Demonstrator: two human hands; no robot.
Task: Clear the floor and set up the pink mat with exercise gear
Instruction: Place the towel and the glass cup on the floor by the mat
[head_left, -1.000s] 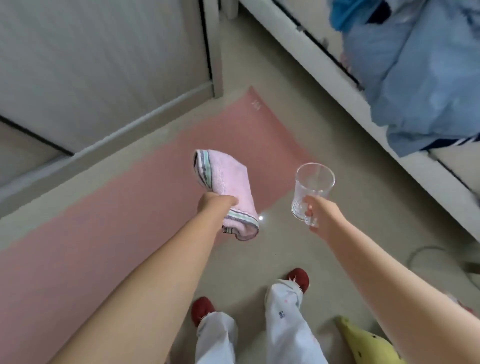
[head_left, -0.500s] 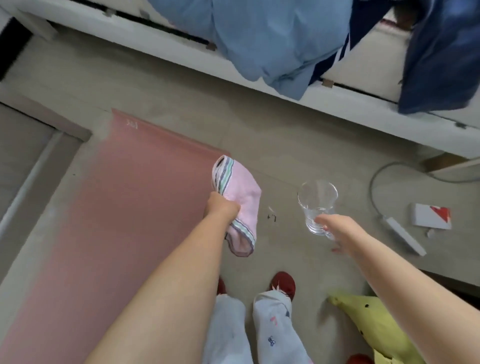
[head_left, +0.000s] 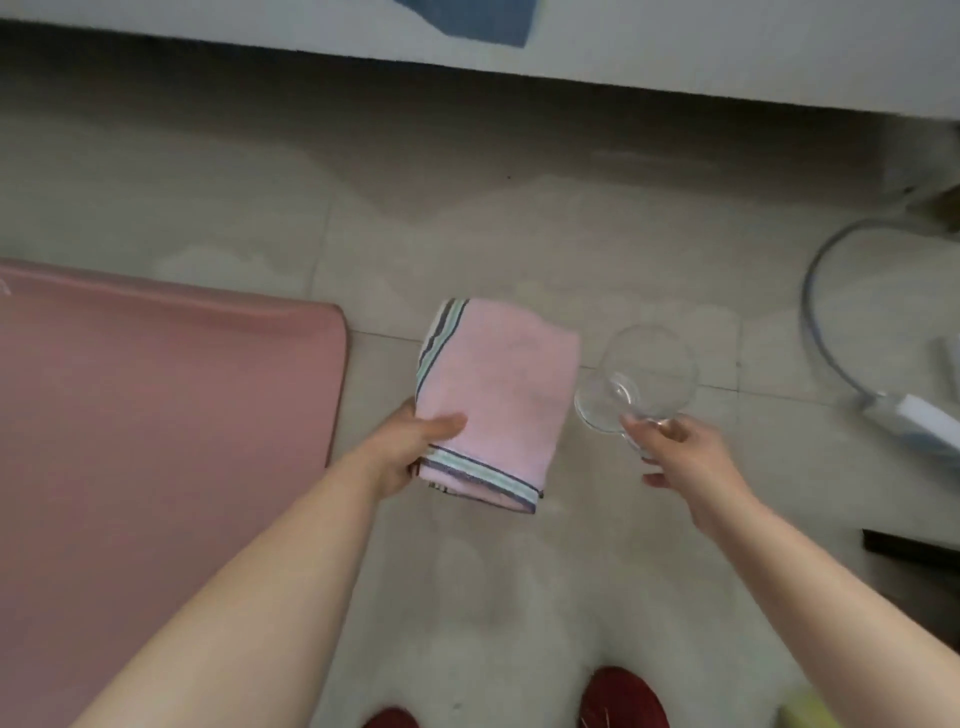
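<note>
The pink mat lay flat on the floor; beside it, the left hand pinched a folded towel, the right hand's fingers clasped a glass, best lowered gently, upright.

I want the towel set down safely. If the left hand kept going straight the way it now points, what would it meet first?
The left hand points forward and slightly right, gripping the pink towel. Beyond lies only bare floor, then the white ledge. The glass sits right of that line, though depth is uncertain.
</note>
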